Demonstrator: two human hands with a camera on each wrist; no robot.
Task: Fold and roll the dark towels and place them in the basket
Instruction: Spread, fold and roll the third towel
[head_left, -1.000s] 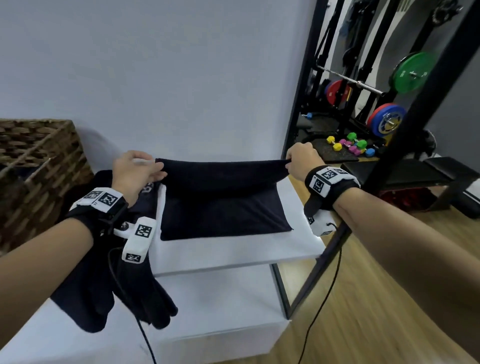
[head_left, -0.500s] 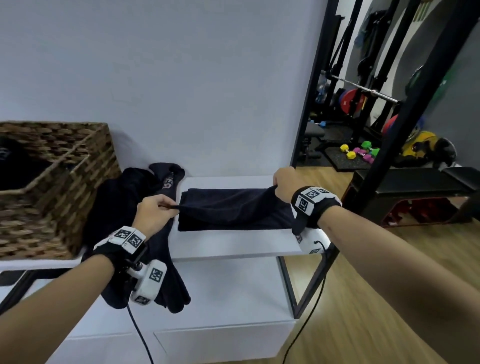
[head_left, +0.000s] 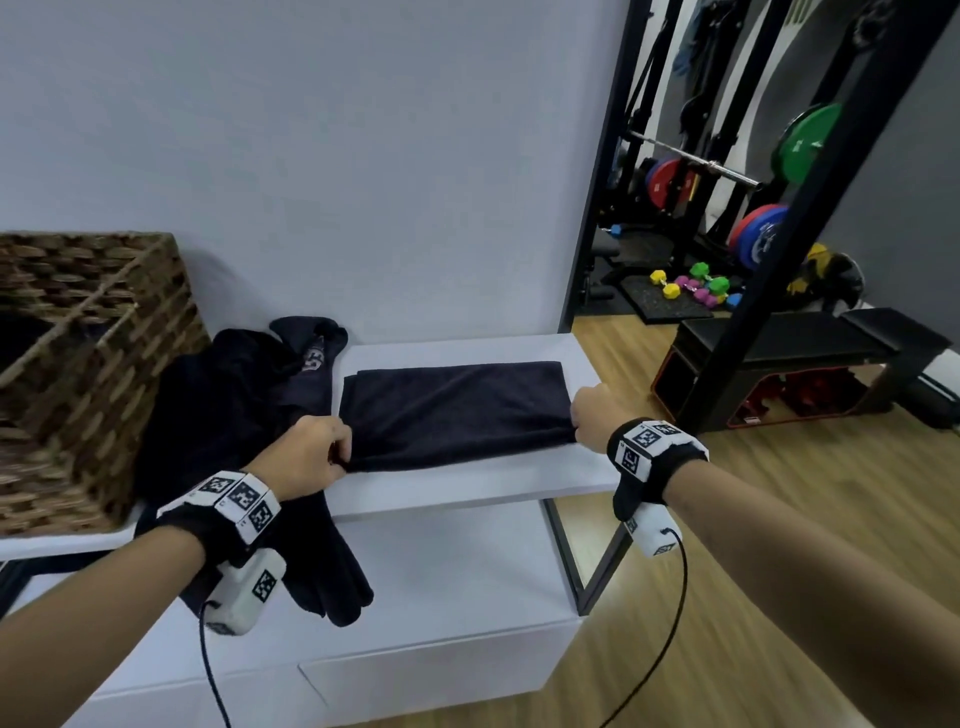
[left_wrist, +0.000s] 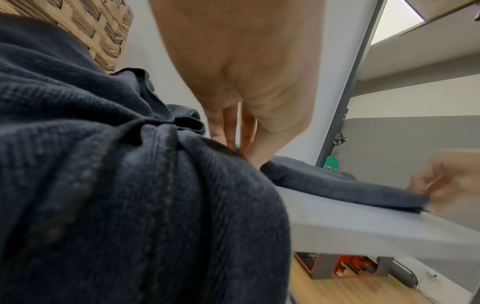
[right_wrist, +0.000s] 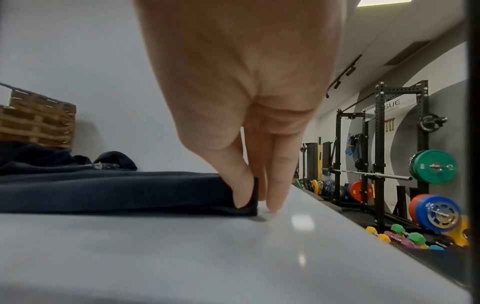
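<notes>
A dark towel (head_left: 457, 410) lies folded into a long strip on the white bench top (head_left: 467, 488). My left hand (head_left: 317, 457) pinches its near left corner, and my right hand (head_left: 592, 415) pinches its near right corner. In the right wrist view the thumb and fingers (right_wrist: 244, 197) clamp the towel's (right_wrist: 116, 193) edge against the bench. In the left wrist view my left hand's fingers (left_wrist: 233, 131) reach down onto the towel's (left_wrist: 337, 189) end. A wicker basket (head_left: 88, 374) stands at the left.
A heap of other dark towels (head_left: 239, 415) lies between the basket and the folded one and hangs over the bench edge. A black metal frame post (head_left: 821, 218) rises at the right. Gym weights (head_left: 805, 140) and small dumbbells (head_left: 696, 286) lie beyond on the wooden floor.
Both hands have brought the towel's far edge toward me and down over the near half, so the towel now lies folded flat as a narrower strip.
</notes>
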